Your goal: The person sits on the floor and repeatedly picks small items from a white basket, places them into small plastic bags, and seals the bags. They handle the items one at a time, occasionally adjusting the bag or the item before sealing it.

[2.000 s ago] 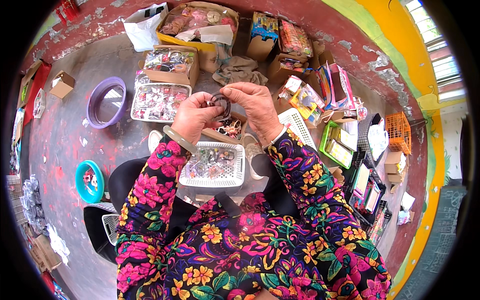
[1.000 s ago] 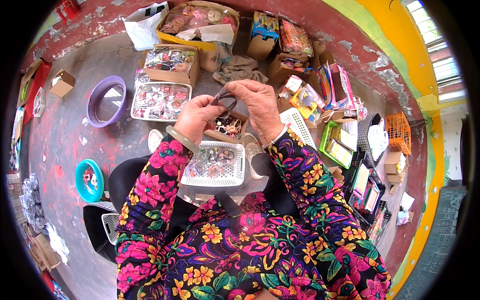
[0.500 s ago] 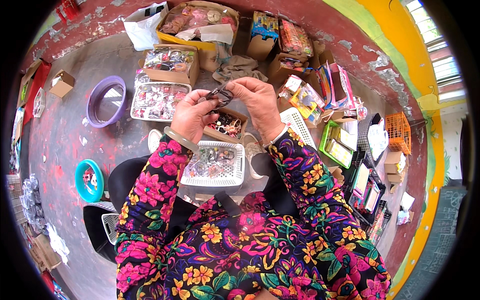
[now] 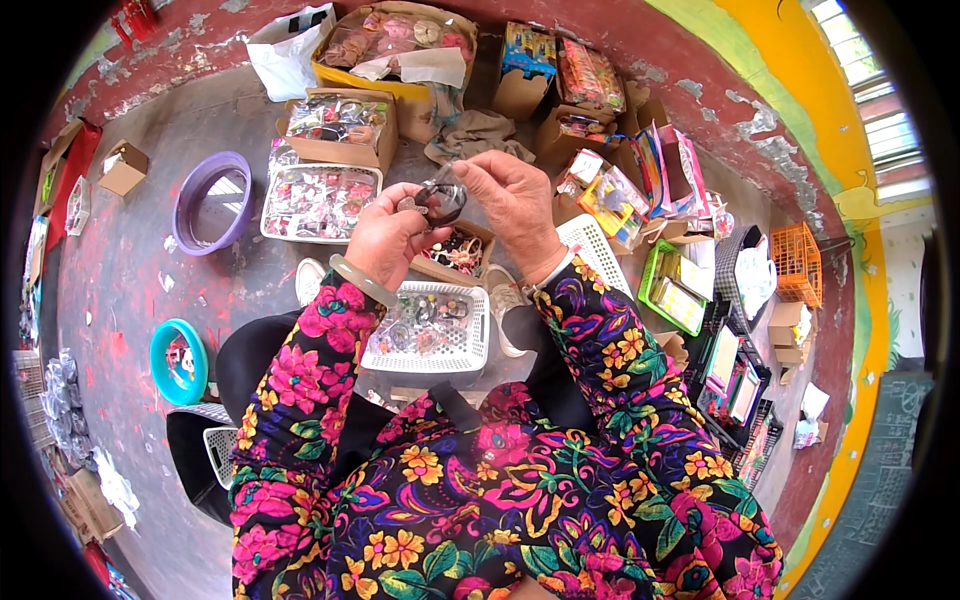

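My left hand (image 4: 383, 238) is closed, thumb against fingers, on a dark looped hair tie (image 4: 447, 212) with a small pale charm at the thumb. Around the loops and up toward the other hand stretches a thin clear plastic bag (image 4: 446, 180). My right hand (image 4: 515, 208) pinches the edge of this bag, its fingertips just right of the hair tie. Below both hands, a white perforated basket (image 4: 478, 340) between my feet holds several small clear packets. Just behind it stands a cardboard box (image 4: 488, 240) of dark and coloured bands, partly hidden by my hands.
Farther off are a white basket (image 4: 268, 232) of packets, an open carton (image 4: 385, 150) and a yellow box (image 4: 405, 88). A purple basin (image 4: 180, 215) and a teal basin (image 4: 157, 360) are at left. On the right stand a green basket (image 4: 650, 285) and an orange crate (image 4: 797, 265).
The clear bag now shows more plainly around the hair tie. My right fingers have shifted slightly up and away from the loops, and the left hand has turned a little.
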Demonstrator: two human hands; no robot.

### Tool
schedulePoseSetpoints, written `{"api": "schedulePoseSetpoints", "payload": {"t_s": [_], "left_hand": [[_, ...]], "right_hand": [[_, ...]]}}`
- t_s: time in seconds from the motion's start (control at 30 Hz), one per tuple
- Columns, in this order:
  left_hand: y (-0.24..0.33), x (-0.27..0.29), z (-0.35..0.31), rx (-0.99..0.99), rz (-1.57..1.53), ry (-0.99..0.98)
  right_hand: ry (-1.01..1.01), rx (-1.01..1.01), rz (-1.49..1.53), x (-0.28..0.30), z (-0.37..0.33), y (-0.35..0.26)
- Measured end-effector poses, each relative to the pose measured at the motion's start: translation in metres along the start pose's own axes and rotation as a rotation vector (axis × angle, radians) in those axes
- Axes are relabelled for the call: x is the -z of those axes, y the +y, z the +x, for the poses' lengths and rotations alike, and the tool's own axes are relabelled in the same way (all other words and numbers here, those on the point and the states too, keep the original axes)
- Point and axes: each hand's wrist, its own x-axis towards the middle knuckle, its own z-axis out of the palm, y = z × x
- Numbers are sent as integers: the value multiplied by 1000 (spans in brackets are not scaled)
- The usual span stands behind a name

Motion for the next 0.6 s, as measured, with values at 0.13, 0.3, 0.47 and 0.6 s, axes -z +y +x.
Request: {"api": "schedulePoseSetpoints", "payload": {"t_s": [0.13, 0.3, 0.47, 0.6], "left_hand": [[0, -1, -1, -14, -11, -49], [-5, 1, 3, -51, 20, -95], [-4, -5, 1, -70, -5, -80], [-2, -6, 2, -50, 13, -106]], "right_hand": [[-19, -53, 112, -1, 1, 1], [16, -103, 231, 2, 5, 9], [55, -53, 208, 3, 3, 5], [62, 19, 158, 5, 3, 7]]}}
